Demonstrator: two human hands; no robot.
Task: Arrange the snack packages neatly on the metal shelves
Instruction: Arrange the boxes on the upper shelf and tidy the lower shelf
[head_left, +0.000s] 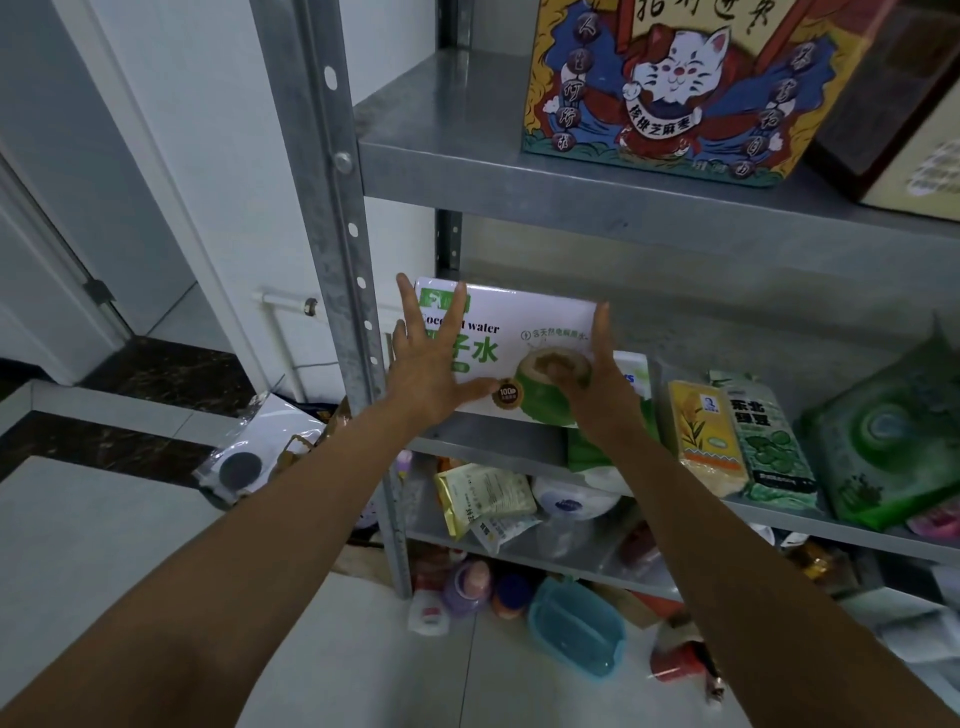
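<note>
White coconut-water box (524, 327) stands at the left end of the middle metal shelf (493, 441), just beside the upright post (343, 234). The left grip (431, 364) and right grip (597, 384) press flat against its front, fingers straight and spread, clasping nothing. A yellow packet (701, 436) stands near its right.

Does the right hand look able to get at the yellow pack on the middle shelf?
Probably yes: the yellow pack stands uncovered at the shelf front, beside the right hand, which rests on the coconut water box.
</note>
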